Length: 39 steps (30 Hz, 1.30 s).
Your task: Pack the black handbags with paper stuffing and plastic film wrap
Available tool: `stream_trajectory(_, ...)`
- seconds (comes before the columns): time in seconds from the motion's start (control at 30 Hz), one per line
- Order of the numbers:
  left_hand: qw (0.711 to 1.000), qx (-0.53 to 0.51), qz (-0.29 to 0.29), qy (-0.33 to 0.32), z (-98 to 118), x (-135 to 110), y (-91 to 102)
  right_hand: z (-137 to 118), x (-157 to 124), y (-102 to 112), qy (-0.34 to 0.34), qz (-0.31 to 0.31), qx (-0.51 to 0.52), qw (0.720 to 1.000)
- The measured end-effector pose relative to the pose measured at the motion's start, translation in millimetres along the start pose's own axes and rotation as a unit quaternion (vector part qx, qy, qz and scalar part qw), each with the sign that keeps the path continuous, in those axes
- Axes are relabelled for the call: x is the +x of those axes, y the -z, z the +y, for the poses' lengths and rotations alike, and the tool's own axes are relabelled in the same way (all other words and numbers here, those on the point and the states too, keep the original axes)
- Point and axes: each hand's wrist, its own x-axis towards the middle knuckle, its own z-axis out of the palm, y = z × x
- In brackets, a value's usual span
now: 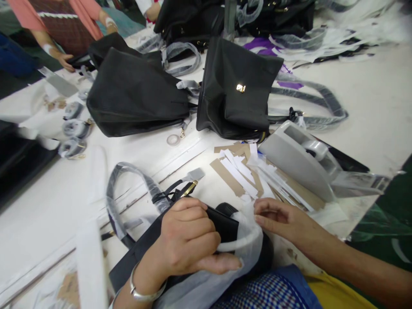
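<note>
A black handbag (135,257) lies on the table against my body, one wrapped handle (117,189) arching out to the left. Curled over the top edge of this bag is my left hand (189,240), its thumb stretched along a second handle (230,245) that is partly covered by thin white wrapping film (249,253). My right hand (273,214) has its thumb and fingers bent together at the upper edge of that film. Its fingertips appear to pinch the film. A gold zipper (189,189) and a tag (195,174) show behind my left hand.
Two black handbags (135,94) (238,86) lie farther back. A grey tape dispenser (299,159) stands at right beside white and brown paper strips (240,169). Rolled wrapped straps (74,128) and a tape ring (173,139) lie leftward. A co-worker's hand (64,60) is at the far left.
</note>
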Motion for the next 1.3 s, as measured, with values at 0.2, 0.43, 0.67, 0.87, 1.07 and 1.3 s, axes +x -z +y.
stream_trajectory(0.2,1.000,0.001,0.005,-0.005,-1,-2,-1.7,6,-1,-6,-0.003,0.043,0.023,0.999)
stream_trajectory(0.43,1.000,-0.001,0.025,-0.006,-5,-5,-5.4,7,-7,-11,-0.008,0.078,0.008,0.997)
stream_trajectory(0.67,1.000,-0.013,0.025,-0.012,-4,-7,-7.0,5,-8,-15,0.110,0.082,-0.158,0.978)
stream_trajectory(0.87,0.999,-0.031,-0.009,0.038,-17,-2,-18.4,-1,13,-13,0.063,-0.065,-0.104,0.990)
stream_trajectory(1.07,0.992,-0.017,-0.051,0.114,-34,-3,-36.1,12,18,-7,0.024,-0.008,-0.144,0.989)
stream_trajectory(1.3,0.990,0.023,-0.060,0.123,-33,-6,-43.7,-4,8,-2,-0.012,-0.067,-0.154,0.986)
